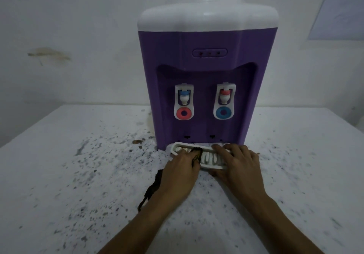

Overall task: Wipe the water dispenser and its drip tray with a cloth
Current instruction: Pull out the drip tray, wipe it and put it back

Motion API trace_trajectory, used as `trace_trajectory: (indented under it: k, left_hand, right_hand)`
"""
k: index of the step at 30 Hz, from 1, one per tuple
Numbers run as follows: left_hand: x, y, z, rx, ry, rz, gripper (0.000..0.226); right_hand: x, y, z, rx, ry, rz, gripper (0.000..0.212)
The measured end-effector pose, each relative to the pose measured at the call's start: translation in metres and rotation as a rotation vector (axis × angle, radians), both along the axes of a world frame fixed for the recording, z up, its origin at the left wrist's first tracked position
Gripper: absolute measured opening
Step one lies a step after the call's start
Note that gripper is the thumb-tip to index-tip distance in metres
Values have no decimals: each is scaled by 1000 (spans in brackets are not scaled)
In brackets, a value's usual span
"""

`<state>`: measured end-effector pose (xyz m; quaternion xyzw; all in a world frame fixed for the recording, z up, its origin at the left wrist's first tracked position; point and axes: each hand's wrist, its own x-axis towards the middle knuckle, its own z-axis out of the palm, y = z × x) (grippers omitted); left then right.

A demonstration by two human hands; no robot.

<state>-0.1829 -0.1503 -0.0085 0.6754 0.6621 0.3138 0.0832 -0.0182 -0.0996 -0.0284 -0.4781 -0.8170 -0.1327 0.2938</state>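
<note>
White wall (78, 27) behind, stained at left with a brownish smear. White speckled tabletop (78, 175) below it, dotted with dark flecks and crumbs, thickest to the left of the machine.

Water dispenser (206, 66) at the far middle of the table: purple body, white top, two taps in a recessed front. Left tap (184, 101) with a blue cap over a red ring, right tap (224, 100) with a red cap over a blue ring.

Drip tray (208, 158), white and slotted, lying on the table just in front of the dispenser's base, angled so its left end sits farther back than its right.

Left hand (181, 172) curled around a dark cloth (152, 189), fingers pressing a bunched part of it down onto the left half of the tray; loose tail of the cloth trailing out from under the wrist toward the near left, resting on the table.

Right hand (238, 163) clamped on the right end of the tray, fingers spread over its top and far edge, thumb tucked beneath the near edge. Both hands close together, side by side, not touching each other.
</note>
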Motion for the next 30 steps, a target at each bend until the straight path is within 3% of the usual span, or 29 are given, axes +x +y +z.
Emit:
trace_trajectory:
  k: [5,11,18,24,27,30]
  left_hand:
    - [-3,1,3,-169,-75,-25,40]
    - [-15,-9,4,-203,-219,-103,29]
    - [-24,-5,9,-173,95,-136,22]
    - [-17,-9,18,-121,456,-87,30]
    - [-12,-13,16,-52,543,-17,12]
    - [-7,-8,11,-68,652,-2,34]
  right_hand:
    - [-1,-2,1,4,15,6,71]
    - [-1,-1,0,7,2,-4,71]
    - [1,1,2,13,-2,20,69]
    - [1,-1,3,12,-3,37,68]
    - [0,-3,4,21,-12,33,68]
    - [-1,-4,4,32,-2,30,67]
